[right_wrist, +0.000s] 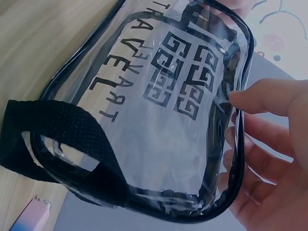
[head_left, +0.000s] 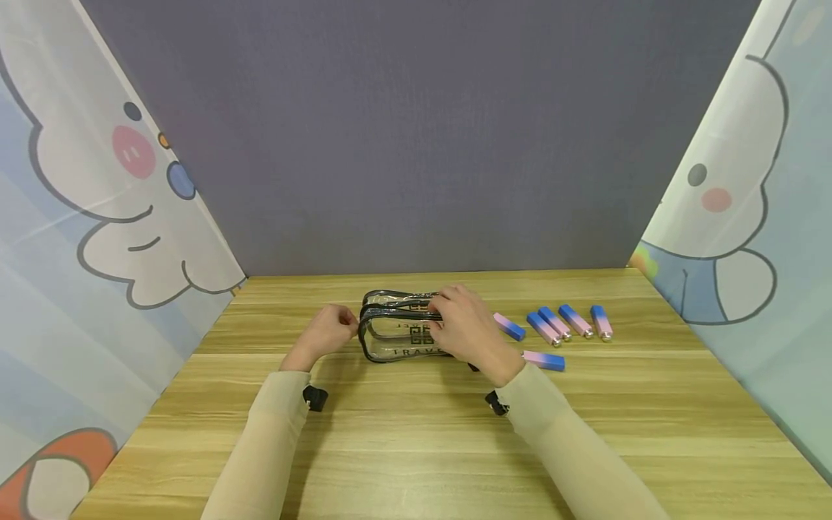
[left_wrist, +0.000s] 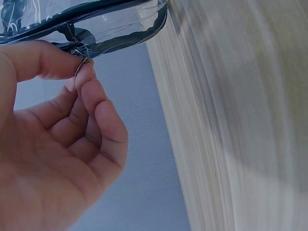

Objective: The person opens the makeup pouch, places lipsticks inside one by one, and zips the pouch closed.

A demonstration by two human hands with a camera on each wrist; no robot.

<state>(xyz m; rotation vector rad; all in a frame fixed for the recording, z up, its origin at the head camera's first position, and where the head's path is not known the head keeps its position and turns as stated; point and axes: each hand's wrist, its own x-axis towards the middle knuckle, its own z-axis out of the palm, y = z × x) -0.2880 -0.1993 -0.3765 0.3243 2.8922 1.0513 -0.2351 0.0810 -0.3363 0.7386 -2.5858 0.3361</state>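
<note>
Pouch (head_left: pixel 406 334) — partly behind right grip (head_left: pixel 469 325)

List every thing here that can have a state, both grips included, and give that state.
Clear bag: upright, nothing visible inside; zipped or unzipped, can't tell.
Black strap: looped at the bag's end.
Zip pull: pinched.
Left grip: pinching the pull.
Right grip: holding the bag's top edge.
Pink-and-blue tubes: lying down.
</note>
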